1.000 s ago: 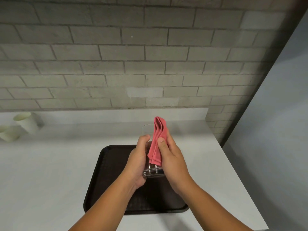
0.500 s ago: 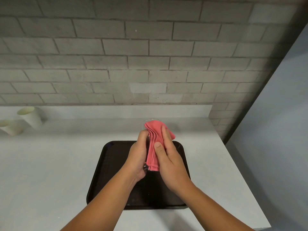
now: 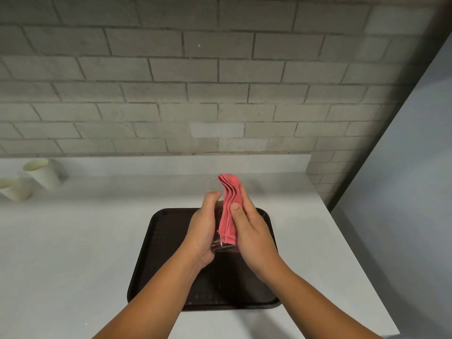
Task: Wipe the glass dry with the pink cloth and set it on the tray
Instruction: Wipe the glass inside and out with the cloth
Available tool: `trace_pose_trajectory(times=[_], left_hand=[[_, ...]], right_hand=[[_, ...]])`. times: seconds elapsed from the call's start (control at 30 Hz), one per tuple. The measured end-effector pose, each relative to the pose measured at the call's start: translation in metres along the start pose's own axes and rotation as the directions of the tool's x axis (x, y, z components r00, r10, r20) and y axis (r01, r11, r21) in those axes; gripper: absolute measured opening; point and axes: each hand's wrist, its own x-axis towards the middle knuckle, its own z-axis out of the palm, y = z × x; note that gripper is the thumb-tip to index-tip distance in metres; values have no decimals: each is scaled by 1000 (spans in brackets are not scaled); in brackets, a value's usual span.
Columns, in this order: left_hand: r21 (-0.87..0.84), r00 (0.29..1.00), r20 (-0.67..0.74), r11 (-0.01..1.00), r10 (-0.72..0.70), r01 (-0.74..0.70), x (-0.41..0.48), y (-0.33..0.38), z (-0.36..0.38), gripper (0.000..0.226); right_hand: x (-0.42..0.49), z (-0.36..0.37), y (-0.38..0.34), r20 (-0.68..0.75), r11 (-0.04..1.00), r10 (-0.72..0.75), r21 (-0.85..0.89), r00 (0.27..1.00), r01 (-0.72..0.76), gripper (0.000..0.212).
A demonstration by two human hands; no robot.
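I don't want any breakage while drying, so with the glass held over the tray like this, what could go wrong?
The glass is off the tray, gripped by the left hand alone while the right hand presses the pink cloth against it; if damp, it could slip and drop. The folded cloth covers only one side, so other parts may get missed.

Grey brick wall bhd white counter.

One camera sits on the person's head. It looks forward and down at the white table close by, with the brick wall straight ahead.
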Motion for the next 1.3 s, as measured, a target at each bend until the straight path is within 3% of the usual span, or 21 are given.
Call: trace_pose_trajectory(times=[0.13, 0.3, 0.5, 0.63, 0.8, 0.97, 1.13, 1.3], left_hand=[[-48, 1000, -29, 999, -11, 9, 2, 0, -7, 53], [-22, 1000, 10, 1000, -14, 14, -2, 0, -3, 64], [-45, 1000, 14, 999, -3, 3, -5, -1, -7, 56], [-10, 999, 36, 1000, -15, 15, -9, -5, -4, 56], [-36, 999, -43, 999, -33, 31, -9, -9, -10, 59], [27, 999, -10, 999, -30, 31, -16, -12, -6, 51], [-74, 998, -53, 996, -44, 40, -15, -14, -8, 55], [-24, 1000, -10, 1000, -15, 15, -17, -14, -2, 46]], right_hand=[[-12, 9, 2, 33, 975, -140, -171, 990, 143, 54], [0, 0, -2, -57, 998, -57, 1, 997, 57, 49], [-19, 11, 3, -8, 972, -176, -157, 984, 173, 52], [-6, -1, -6, -74, 997, -73, -15, 995, 72, 51], [-24, 9, 3, 36, 946, -214, -242, 976, 216, 58], [-14, -2, -1, -47, 993, -99, -77, 994, 95, 54], [-29, 12, 6, 3, 965, -203, -169, 979, 201, 53], [-18, 2, -4, -98, 997, -75, 24, 992, 78, 51]])
